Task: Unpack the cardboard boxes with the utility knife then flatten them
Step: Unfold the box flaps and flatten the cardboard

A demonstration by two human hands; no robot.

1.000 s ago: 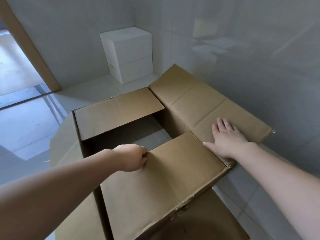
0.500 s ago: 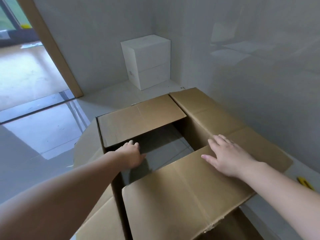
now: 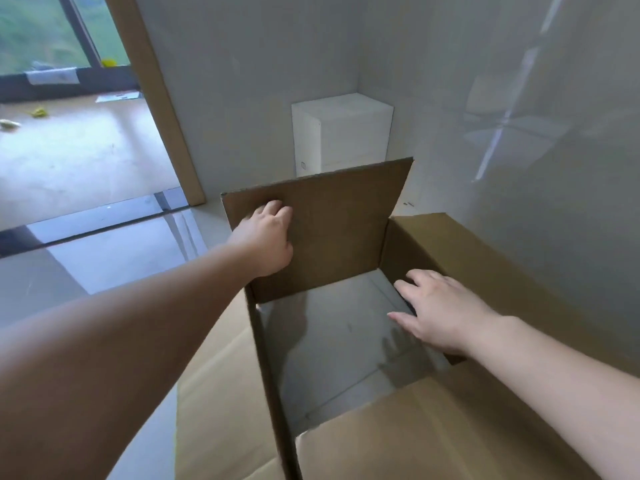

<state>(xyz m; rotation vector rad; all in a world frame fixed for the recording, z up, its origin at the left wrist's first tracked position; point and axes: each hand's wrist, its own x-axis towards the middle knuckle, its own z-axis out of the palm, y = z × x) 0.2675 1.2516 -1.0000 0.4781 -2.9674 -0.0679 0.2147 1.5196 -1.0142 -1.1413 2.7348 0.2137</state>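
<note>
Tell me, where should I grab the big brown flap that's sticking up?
Probably its free top edge, reaching from the near side like the left hand pressing it. The standing flap is thin and flat, hinged at the cardboard box rim, so the top gives most leverage.

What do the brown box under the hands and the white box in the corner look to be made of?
Brown box: corrugated cardboard, matte, judging by its raw, slightly ragged cut edges and fold creases. White box: probably white coated cardboard or paperboard, with a smooth finish and crisp edges; the material is not certain from here.
</note>
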